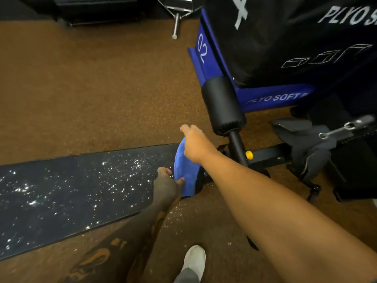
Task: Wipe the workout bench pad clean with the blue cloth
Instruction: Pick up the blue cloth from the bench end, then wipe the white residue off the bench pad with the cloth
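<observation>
Draping over the end of the flat, droplet-speckled bench pad (71, 193), the soft blue cloth (186, 172) is gripped by the left hand (166, 185) and right hand (196, 145)

Floor: speckled brown rubber gym flooring (91, 88), warmly lit. Upper right: large black-and-blue soft plyometric box (285, 48), marked "02" and "PLYO SOFT", stood on the floor. Just before it: black cylindrical foam roller pad (223, 105) on a black post. Top centre: chrome cable-handle attachment (177, 15) lay on the floor. Top left: dark equipment base (91, 7), in shadow.
</observation>
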### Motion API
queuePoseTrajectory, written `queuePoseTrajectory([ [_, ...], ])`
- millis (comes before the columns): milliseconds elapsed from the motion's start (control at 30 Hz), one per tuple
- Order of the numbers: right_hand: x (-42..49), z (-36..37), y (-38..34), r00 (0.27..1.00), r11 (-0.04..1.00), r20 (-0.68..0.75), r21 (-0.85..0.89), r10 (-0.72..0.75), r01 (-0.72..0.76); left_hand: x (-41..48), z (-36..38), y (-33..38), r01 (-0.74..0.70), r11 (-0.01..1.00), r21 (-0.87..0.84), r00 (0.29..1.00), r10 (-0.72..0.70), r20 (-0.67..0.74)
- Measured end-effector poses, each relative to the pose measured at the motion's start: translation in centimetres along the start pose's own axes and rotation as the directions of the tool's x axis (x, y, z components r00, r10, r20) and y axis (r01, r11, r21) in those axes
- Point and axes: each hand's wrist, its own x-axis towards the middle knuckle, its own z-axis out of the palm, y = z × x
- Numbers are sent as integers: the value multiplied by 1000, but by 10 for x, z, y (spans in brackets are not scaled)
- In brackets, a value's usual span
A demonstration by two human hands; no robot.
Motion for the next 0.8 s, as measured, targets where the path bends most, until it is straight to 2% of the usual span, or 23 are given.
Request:
queuePoseTrajectory([
  [67, 14, 19, -5, 999, 998, -3, -43, -39, 39, 2, 5, -11, -45, 999, 20, 999, 46, -22],
  [167, 27, 49, -12, 994, 982, -36, -160, -108, 101, 2, 2, -25, -198, 932, 303, 975, 219, -36],
  [233, 28, 70, -11, 983, 933, -95, -342, -154, 113, 5, -6, -35, -288, 772, 567, 927, 374, -39],
  [300, 22, 90, -9, 979, 904, -139, -421, -148, 77, 10, -16, -49, -334, 612, 717, 881, 474, 5],
  [433, 13, 121, 2, 996, 943, -61, -330, -66, 42, 24, -35, -89, -418, 416, 808, 859, 470, 202],
  [500, 14, 131, 8, 999, 949, -35, -314, -29, 16, 33, -41, -104, -435, 359, 826, 858, 444, 259],
  [600, 15, 142, 16, 998, 944, -47, -330, -41, 24, 43, -44, -117, -447, 350, 823, 863, 410, 295],
  [700, 8, 151, 23, 991, 943, -115, -331, -68, 26, 46, -44, -123, -470, 342, 813, 849, 428, 311],
  [800, -13, 163, 31, 989, 934, -124, -355, -85, 36, 44, -45, -123, -484, 342, 805, 839, 441, 318],
])
